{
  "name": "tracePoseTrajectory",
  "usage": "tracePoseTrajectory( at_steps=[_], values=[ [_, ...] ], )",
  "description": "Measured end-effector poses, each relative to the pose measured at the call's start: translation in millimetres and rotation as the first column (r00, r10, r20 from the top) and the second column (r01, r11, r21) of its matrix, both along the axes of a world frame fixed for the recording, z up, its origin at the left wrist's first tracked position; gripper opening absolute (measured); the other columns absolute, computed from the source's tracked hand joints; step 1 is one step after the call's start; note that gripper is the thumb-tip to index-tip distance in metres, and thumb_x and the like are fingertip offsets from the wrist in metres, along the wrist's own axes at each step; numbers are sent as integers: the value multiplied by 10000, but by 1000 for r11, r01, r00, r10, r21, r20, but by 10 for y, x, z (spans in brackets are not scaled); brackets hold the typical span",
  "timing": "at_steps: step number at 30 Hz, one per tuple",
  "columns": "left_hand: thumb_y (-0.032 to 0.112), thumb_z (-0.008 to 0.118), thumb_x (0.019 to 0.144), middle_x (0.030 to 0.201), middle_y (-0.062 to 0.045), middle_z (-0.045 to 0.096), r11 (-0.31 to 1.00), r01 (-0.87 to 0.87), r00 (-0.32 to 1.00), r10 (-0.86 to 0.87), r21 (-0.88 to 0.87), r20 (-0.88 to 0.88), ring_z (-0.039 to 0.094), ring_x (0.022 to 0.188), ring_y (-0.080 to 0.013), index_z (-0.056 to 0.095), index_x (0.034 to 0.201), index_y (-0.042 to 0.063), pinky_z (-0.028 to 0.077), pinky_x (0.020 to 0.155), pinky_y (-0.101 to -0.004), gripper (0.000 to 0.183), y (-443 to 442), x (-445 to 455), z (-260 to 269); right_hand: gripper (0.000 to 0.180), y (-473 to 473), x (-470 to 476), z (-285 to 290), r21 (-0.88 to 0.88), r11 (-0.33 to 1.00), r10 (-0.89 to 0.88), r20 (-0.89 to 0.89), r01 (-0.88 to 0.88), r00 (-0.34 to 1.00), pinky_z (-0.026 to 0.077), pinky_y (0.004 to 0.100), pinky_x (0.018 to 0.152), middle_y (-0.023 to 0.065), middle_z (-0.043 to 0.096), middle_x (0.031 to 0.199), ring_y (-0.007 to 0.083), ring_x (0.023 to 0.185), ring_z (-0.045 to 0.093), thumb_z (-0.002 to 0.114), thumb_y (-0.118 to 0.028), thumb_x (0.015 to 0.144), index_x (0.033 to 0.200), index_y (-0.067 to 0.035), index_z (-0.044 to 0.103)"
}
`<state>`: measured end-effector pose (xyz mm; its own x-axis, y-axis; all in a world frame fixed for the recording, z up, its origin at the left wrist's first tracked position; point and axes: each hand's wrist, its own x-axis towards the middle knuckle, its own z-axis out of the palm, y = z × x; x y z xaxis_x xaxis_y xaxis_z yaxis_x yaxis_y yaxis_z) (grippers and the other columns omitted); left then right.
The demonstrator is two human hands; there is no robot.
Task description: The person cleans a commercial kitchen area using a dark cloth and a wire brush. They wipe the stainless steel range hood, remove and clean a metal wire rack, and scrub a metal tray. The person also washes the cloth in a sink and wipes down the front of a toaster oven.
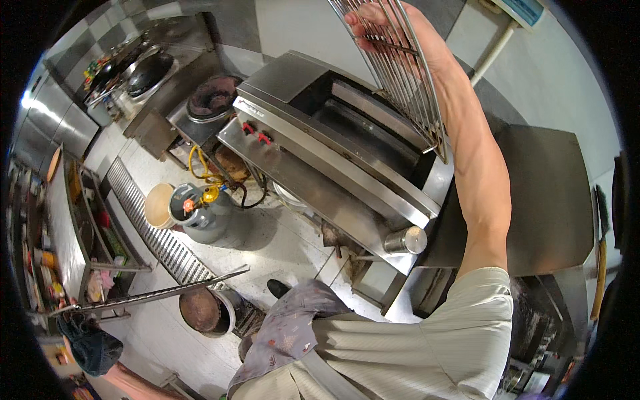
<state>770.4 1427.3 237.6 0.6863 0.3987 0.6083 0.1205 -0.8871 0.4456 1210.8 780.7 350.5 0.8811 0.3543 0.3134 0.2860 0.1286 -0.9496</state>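
Observation:
My right hand [382,25] grips a metal wire grill rack [395,65] near its far end, partly seen through the bars. Tilted steeply, the rack is over the right part of a stainless steel gas grill [320,165] with a dark open trough [360,125]. Whether its lower end touches the grill, I cannot tell. At lower left, a dark cloth [92,345] covers most of my left hand [67,345]. That hand holds one end of a long, thin metal rack or tray [165,294], seen nearly edge-on above the floor.
A lidless metal canister [406,241] lies on the grill's front shelf. Below stand a gas cylinder [200,215], a beige bucket [159,205] and a pail [227,312]. A slotted floor drain [155,220] runs past. Wok burners [212,97] are beyond; shelving [75,235] stands left.

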Motion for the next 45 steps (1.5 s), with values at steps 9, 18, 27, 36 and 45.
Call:
tracePoseTrajectory(
  at_steps=[9, 18, 27, 36, 45],
  values=[
    [239, 473, 1019, 1286, -135, 660, 195, 626, 615, -718, -755, 324, 631, 1003, -240, 546, 1436, 16, 526, 890, -382, 479, 142, 448, 303, 630, -14, 283, -118, -3, 1000, 19, -130, -20, 991, 558, 448, 900, 109, 678, 1113, 257, 998, 669, 730, -238, 917, 1477, -106, 472],
    [284, 475, 1035, 1334, -242, 616, 252, 592, 804, -254, -766, 538, 680, 1113, -283, 447, 1437, -100, 624, 857, -383, 557, 12, 703, 534, 679, 760, 1113, -519, -61, 981, 184, -15, -185, 983, 552, 298, 879, 71, 632, 1259, 143, 1032, 631, 416, -577, 1039, 1523, -102, 441],
    [270, 531, 998, 1076, -238, 681, 306, 541, 833, -66, -784, 549, 723, 861, -255, 404, 1447, -118, 638, 703, -327, 607, 439, 832, 564, 549, 2570, 1309, -1058, 194, 753, 658, -234, -629, 716, 602, 310, 799, 73, 640, 1164, 163, 972, 658, 518, -384, 1052, 1510, -97, 424],
    [229, 573, 957, 1059, -340, 661, 152, 626, 770, 38, -765, 637, 750, 735, -304, 329, 1446, -133, 668, 579, -340, 656, 983, 1080, 465, 481, 4544, 937, -1834, 422, 528, 849, -228, -737, 477, 630, 413, 895, 157, 642, 1241, 275, 1050, 689, 469, -226, 1082, 1508, -14, 395],
    [294, 614, 895, 1038, -256, 641, 53, 550, 835, -73, -834, 546, 708, 850, -280, 395, 1436, -76, 635, 693, -325, 691, 1949, 1339, 387, 633, 5828, 550, -2022, 259, 690, 720, -341, -676, 605, 614, 342, 831, 79, 640, 1159, 190, 997, 674, 598, -489, 993, 1461, -76, 490]
  ],
)
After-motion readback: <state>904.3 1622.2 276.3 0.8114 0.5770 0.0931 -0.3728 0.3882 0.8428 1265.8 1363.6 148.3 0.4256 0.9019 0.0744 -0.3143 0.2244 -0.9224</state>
